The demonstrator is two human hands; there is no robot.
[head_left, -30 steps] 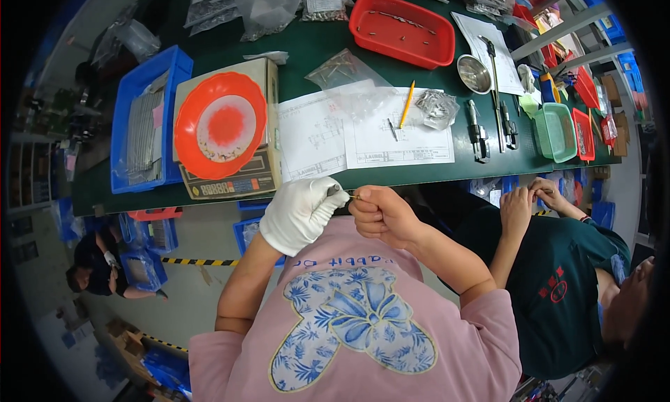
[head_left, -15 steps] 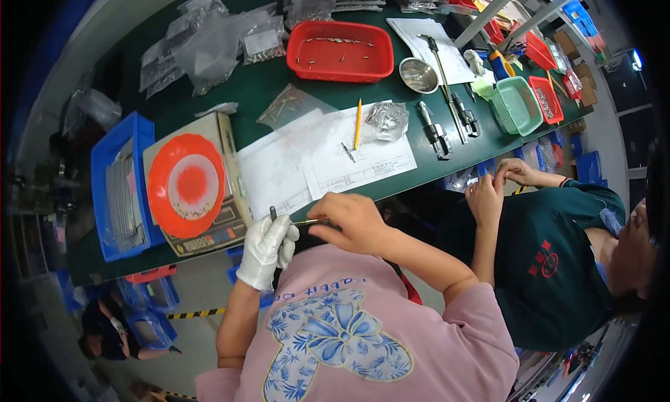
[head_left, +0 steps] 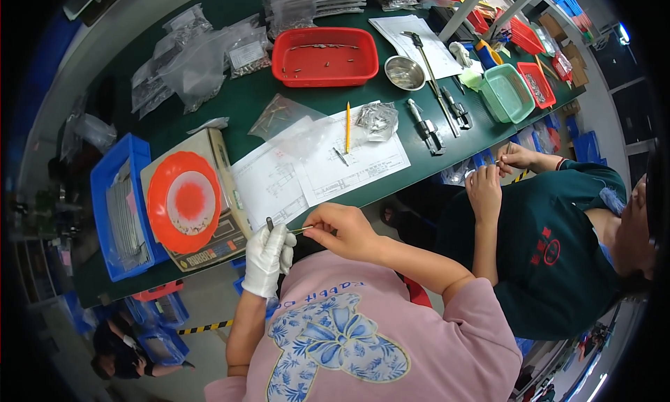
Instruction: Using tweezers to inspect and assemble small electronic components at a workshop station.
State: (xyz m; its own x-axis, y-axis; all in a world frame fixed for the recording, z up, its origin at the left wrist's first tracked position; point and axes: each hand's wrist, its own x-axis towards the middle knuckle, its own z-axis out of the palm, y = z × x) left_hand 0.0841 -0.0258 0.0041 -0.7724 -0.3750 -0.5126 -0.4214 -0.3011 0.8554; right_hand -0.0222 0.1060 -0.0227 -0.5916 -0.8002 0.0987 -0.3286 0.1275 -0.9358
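My left hand [head_left: 265, 261], in a white glove, is closed around a small dark metal pin [head_left: 269, 223] whose end sticks up past the fingers. My right hand [head_left: 343, 230], bare, pinches a thin greenish-yellow stick [head_left: 299, 230] that reaches across to the left fingertips. Whether the stick touches the pin is hidden by the glove. Both hands are held just off the table's near edge. Beyond them, drawing sheets [head_left: 279, 185] carry a yellow pencil [head_left: 348, 126], a small metal pin [head_left: 340, 157] and a clear bag of metal parts [head_left: 378, 121].
At left, an orange-and-white plate [head_left: 183, 203] rests on a box-shaped scale [head_left: 234, 210], beside a blue tray [head_left: 105, 227]. Farther back are a red basket [head_left: 324, 81], a metal bowl [head_left: 405, 73] and micrometers [head_left: 425, 127]. A co-worker [head_left: 551, 241] sits close on my right.
My right hand has drawn back slightly and turned, and more of the thin stick shows between the hands. The view has shifted a little. My left hand keeps its hold on the pin.
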